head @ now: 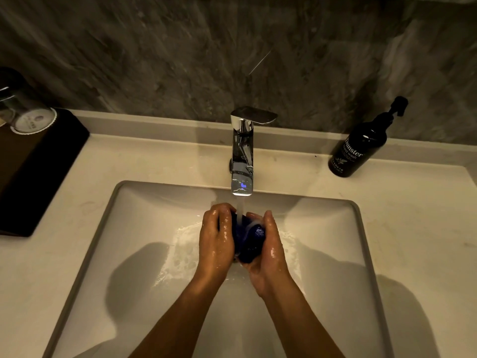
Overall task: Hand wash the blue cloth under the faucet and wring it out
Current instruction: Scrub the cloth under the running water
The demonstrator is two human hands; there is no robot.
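The blue cloth [249, 240] is bunched into a dark wet wad between my two hands, over the middle of the white sink basin [134, 228]. My left hand [215, 241] presses on its left side with fingers curled over the top. My right hand [269, 246] cups it from the right and below. A stream of water falls from the chrome faucet [242, 156] straight onto the cloth. Both hands are wet and shiny. Most of the cloth is hidden by my fingers and palms.
A black hand wash pump bottle [358, 146] stands on the counter right of the faucet. At the far left, a black tray [38, 171] holds an upturned glass [28, 112]. A grey marble wall rises behind the pale counter [418, 215].
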